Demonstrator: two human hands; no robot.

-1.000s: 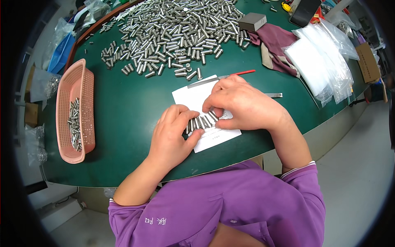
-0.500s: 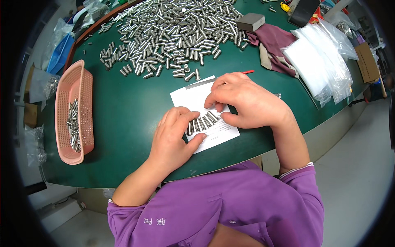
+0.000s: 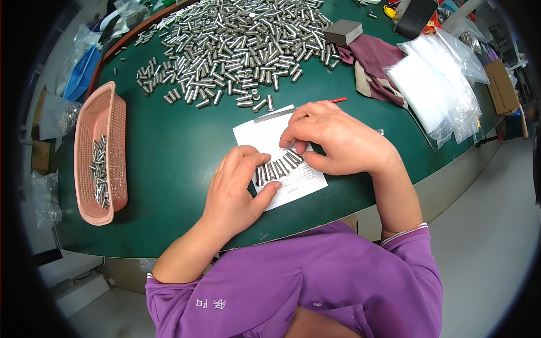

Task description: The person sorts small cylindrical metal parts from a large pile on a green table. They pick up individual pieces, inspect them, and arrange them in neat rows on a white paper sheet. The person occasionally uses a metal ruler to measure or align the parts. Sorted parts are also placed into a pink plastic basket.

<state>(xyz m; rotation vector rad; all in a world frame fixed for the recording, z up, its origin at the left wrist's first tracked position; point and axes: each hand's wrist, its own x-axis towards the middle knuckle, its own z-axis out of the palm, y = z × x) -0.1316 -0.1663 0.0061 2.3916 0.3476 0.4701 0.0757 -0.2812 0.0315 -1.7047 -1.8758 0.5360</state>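
A row of several slim metal pins (image 3: 279,168) lies side by side on a white printed sheet (image 3: 253,134). My left hand (image 3: 236,180) rests around the row's left end, thumb below and index finger above, apart from each other. From the right, my right hand (image 3: 341,138) arches over the sheet with bent fingers; its thumb and fingertips are at the row's right end, with a gap between them. The fingers partly hide that end. Just above, a flat grey metal strip (image 3: 273,115) lies across the sheet, partly under my right hand.
A big heap of metal pins (image 3: 242,45) covers the far table. At left stands a pink perforated basket (image 3: 119,169) with small metal parts. A grey block (image 3: 344,31), a maroon cloth (image 3: 375,56) and clear plastic bags (image 3: 431,84) lie at the right.
The pins in the row have shifted slightly and sit a little further apart, with small tilts. Both hands stay in nearly the same place.
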